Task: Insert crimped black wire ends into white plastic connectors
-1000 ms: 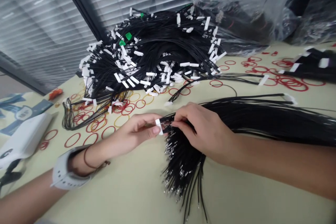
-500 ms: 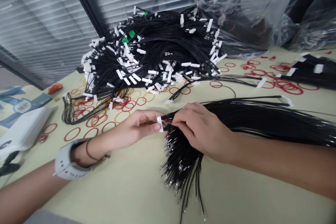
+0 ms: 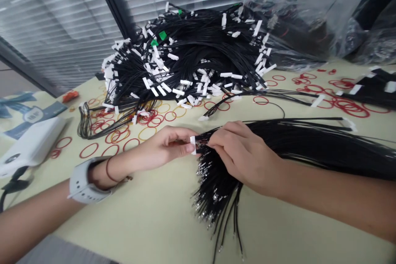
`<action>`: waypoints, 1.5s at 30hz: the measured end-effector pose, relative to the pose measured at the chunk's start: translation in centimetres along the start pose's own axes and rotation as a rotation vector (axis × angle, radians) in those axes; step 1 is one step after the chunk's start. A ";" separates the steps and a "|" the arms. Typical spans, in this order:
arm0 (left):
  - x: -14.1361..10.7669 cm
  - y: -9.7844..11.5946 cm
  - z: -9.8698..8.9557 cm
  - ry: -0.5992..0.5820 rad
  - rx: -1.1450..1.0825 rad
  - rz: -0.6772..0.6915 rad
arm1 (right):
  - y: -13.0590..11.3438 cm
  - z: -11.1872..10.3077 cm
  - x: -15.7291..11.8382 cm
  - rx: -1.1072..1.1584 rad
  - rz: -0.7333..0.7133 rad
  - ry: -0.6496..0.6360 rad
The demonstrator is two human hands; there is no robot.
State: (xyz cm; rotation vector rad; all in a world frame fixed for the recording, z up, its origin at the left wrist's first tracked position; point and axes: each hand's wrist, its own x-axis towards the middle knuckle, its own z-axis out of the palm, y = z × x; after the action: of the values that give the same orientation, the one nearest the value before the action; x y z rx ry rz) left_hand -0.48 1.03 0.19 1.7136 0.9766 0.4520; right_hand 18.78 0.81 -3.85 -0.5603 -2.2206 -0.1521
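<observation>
A small white connector housing (image 3: 193, 144) is pinched between the thumb and fingers of my left hand (image 3: 173, 143). Black wires run from it toward my right hand (image 3: 243, 152), whose thumb and forefinger close on a wire just beside the housing. Which single wire it is cannot be made out. Beneath my right hand lies a thick bundle of black wires (image 3: 216, 189), its metal-tipped ends fanned toward me. The bundle's length (image 3: 315, 140) stretches off to the right, under and behind my right forearm.
A heap of black cables (image 3: 204, 41) with white connectors lies at the back. Red and yellow rubber bands (image 3: 154, 119) are scattered before it. Clear plastic bags (image 3: 303, 20) stand at the back right. A white box-shaped device (image 3: 34, 144) sits at the left.
The whole view has shifted slightly, so things at the back appear farther right. Both hands keep nearly the same grip, with the fingers still close together at the connector housing.
</observation>
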 end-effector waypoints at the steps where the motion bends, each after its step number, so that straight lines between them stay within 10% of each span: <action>1: 0.0 0.0 0.0 0.001 0.001 -0.006 | 0.0 0.0 0.0 -0.001 0.002 0.000; 37: -0.6 -0.4 0.9 0.032 -0.108 0.027 | -0.2 -0.3 0.1 0.016 -0.087 0.020; 45: -0.1 -0.4 0.3 0.123 -0.054 0.048 | 1.4 -3.0 3.2 0.003 -0.039 -0.292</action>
State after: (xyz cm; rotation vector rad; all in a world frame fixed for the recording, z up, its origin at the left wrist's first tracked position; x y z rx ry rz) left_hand -0.47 0.81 -0.23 1.6792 1.0035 0.6159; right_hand 19.69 2.29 0.36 -0.5675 -2.5151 -0.0917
